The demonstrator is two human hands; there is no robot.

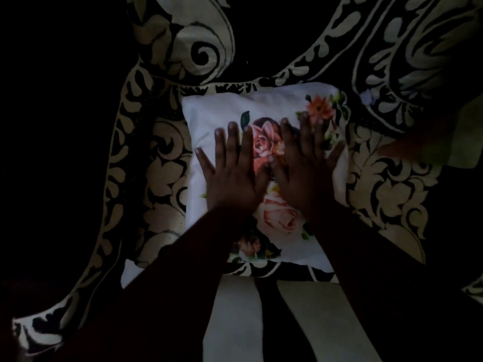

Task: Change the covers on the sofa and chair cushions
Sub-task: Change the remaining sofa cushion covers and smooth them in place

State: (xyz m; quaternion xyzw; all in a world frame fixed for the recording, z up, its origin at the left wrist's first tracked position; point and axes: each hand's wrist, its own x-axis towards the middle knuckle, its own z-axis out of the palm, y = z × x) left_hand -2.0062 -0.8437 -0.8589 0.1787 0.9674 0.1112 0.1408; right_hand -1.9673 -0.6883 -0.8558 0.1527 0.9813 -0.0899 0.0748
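Note:
A square cushion [209, 111] in a white cover printed with pink and orange flowers lies flat on a seat draped in black-and-cream patterned cloth [162, 163]. My left hand [230, 173] presses flat on the cushion's left half, fingers straight and spread. My right hand [305, 165] presses flat beside it on the right half, thumb nearly touching the left hand. Both forearms come up from the bottom of the view and hide the cushion's near corners.
The room is very dark. The patterned cloth runs up the seat back [198, 35] and to the right [392, 64]. A pale greenish object [465, 142] lies at the right edge. Pale floor [235, 322] shows below the seat's front edge.

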